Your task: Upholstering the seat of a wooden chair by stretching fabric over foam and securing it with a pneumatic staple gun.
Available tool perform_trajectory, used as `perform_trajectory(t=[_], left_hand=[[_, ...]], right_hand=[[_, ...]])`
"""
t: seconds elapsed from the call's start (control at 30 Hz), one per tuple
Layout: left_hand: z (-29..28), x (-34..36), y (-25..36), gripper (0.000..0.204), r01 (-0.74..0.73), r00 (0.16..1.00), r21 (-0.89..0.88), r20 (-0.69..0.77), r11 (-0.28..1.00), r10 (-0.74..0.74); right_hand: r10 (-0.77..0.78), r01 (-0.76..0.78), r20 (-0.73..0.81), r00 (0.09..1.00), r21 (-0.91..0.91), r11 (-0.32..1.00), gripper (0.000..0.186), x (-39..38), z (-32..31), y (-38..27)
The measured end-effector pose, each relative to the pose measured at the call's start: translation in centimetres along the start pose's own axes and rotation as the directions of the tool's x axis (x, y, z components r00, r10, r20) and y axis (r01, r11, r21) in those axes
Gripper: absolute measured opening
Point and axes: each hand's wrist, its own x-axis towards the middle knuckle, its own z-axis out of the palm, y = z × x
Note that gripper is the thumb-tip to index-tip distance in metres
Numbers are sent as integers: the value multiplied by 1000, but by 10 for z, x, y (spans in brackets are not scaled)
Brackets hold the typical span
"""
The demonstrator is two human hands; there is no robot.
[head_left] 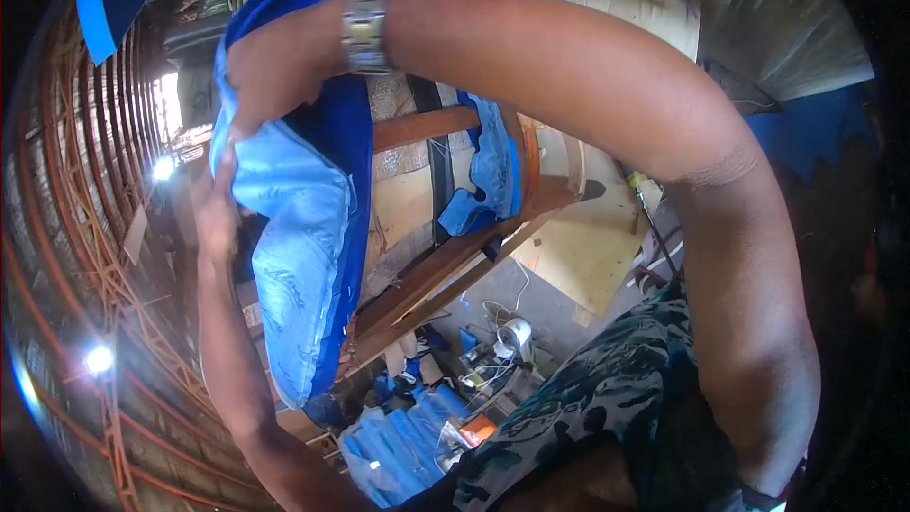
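Observation:
A blue upholstery fabric (301, 246), paler on one face and deep blue on the other, hangs over a wooden furniture frame (427, 280). Handwritten marks and a stitched seam run along its pale part. Reaching over the top, my right hand (280, 71), with a metal watch on its wrist, is closed on the fabric's upper left edge. My left hand (218, 213) is raised beside that same edge, close below the right one. Motion blurs the left fingers, so their grip is unclear. Another blue fabric piece (483, 171) lies against the frame's curved wooden part.
Blue plastic-wrapped bundles (393, 446) lie below the frame, near a white bucket (515, 334) and scattered items. A pale board (588, 246) is right of the frame. More blue material (806, 133) is at the far right. Rusty roof trusses (104, 322) and bright lamps fill the left.

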Motion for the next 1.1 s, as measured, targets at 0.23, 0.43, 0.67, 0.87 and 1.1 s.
perform_trajectory(t=[0.23, 0.43, 0.67, 0.87, 1.1], left_hand=[[14, -41, -61, 48, 82, 996, -474, 68, 877, -56], [16, 14, 39, 55, -265, 953, 191, -96, 945, 286], [31, 17, 66, 60, -146, 962, 625, -89, 766, 257], [10, -20, 93, 45, -163, 878, 767, -174, 621, 446], [38, -59, 137, 24, -786, 537, 51, 550, 616, 639]], right_hand=[[-237, 229, -67, 969, -109, 967, 60, 17, 14, 20], [272, -214, -217, 938, 254, 943, 61, -54, 28, 98], [314, -72, -355, 881, 555, 828, 47, -60, 68, 113], [248, 17, -458, 853, 502, 865, 48, -43, 74, 120], [230, -56, -409, 883, 394, 917, 53, -40, 63, 117]])
